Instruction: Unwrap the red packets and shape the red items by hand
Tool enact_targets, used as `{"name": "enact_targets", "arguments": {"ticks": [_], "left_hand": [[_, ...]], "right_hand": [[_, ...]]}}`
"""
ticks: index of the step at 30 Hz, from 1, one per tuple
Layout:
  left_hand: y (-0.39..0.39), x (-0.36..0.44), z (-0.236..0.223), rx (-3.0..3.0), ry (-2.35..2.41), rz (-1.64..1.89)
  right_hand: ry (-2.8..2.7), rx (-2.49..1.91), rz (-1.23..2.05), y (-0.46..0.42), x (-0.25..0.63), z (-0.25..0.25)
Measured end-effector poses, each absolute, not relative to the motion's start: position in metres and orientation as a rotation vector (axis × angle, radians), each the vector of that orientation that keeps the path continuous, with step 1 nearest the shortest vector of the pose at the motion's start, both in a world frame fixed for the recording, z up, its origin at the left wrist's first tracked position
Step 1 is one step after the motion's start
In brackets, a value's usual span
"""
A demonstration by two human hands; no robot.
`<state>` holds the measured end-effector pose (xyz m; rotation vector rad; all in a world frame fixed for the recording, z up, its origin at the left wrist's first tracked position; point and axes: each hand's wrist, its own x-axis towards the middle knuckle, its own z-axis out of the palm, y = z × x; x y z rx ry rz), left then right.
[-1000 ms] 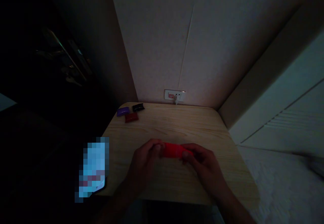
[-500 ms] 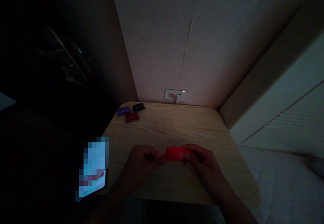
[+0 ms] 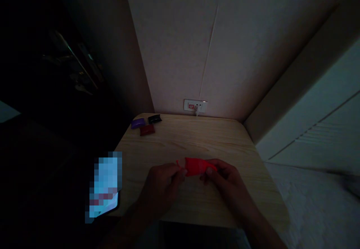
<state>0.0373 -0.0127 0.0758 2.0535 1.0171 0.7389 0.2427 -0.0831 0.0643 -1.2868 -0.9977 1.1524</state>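
Dim light falls across the pale wooden tabletop [image 3: 208,140], which stands against a plain wall [image 3: 174,50] with a socket plate [image 3: 186,106] just above its back edge. Over the near half of the wood, between the two hands, I see a bright red piece [image 3: 194,166] with what looks like clear film [image 3: 181,163] at its left end. The left hand [image 3: 161,181] is nearly closed, thumb and fingertips pinching at that filmy end; the right hand [image 3: 229,177] is curled round the other end, its thumb pressed on the red. Whether the piece touches the wood or is held off it, I can't tell. At the back left corner lie a purple packet [image 3: 138,123], a black one [image 3: 155,119] and a dark red one [image 3: 147,130], close together, and a lit screen [image 3: 112,203] glows by the left edge. What would worry me is that thin film — a hard tug could tear it suddenly, and the red piece might jerk out of the fingers. Squeezing too firmly with the right thumb could dent or crease it, if it is as soft as it looks. Such gloom might also make a loose scrap of film easy to miss.
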Motion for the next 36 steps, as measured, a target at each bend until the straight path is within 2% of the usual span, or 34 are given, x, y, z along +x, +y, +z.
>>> {"name": "enact_targets", "arguments": {"ticks": [11, 19, 36], "left_hand": [[-0.006, 0.036, 0.073, 1.637, 0.910, 0.619], [0.001, 0.035, 0.064, 1.489, 0.897, 0.708], [0.000, 0.036, 0.081, 1.619, 0.996, 0.802]], "right_hand": [[-0.954, -1.230, 1.212, -0.082, 0.245, 0.064], [-1.049, -1.330, 1.099, -0.083, 0.249, 0.062], [-1.204, -1.247, 0.998, -0.089, 0.252, 0.057]]}}
